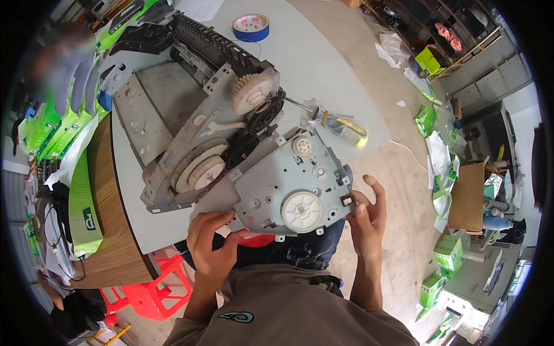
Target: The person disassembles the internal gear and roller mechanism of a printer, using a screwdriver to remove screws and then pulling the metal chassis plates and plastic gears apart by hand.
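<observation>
In front of me is a grey metal gear plate (pixel 271 190) with white plastic gears (pixel 302 211) of different sizes on its face. My left hand (pixel 212 245) pinches its lower left corner between thumb and fingers. At the right edge, my right hand (pixel 368 222) grips the plate with the thumb on the near side, while the index finger sticks up off it; its other fingers are partly hidden. Just beyond lies a partly dismantled printer frame (pixel 167 115) with exposed white and black gears (pixel 202 167) on its near side, close against the plate's upper left edge.
A roll of blue tape (pixel 251 27) rests on the grey table (pixel 323 69). A screwdriver (pixel 300 105) and a yellow-handled tool (pixel 351 128) lie past the plate. Red plastic stools (pixel 153 294) stand at the lower left. Green packages and cartons (pixel 449 251) line the right side.
</observation>
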Demonstrator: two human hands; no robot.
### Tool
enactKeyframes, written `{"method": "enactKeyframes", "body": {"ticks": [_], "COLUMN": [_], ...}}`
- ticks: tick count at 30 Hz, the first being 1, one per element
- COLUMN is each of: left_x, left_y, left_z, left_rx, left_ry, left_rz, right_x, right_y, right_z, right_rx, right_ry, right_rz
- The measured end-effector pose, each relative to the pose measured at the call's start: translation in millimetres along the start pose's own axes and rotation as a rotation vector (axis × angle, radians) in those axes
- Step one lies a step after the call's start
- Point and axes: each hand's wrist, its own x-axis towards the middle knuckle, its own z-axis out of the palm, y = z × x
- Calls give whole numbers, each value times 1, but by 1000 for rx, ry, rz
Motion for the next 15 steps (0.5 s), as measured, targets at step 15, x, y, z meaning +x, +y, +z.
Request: {"method": "enactKeyframes", "body": {"ticks": [15], "left_x": [-22], "left_y": [-36], "left_z": [-21], "left_rx": [-62], "left_ry": [174], "left_rz": [132], "right_x": [-6], "right_y": [-98], "right_z": [-30], "right_rx": [310], "right_ry": [-94], "right_rz": [89]}}
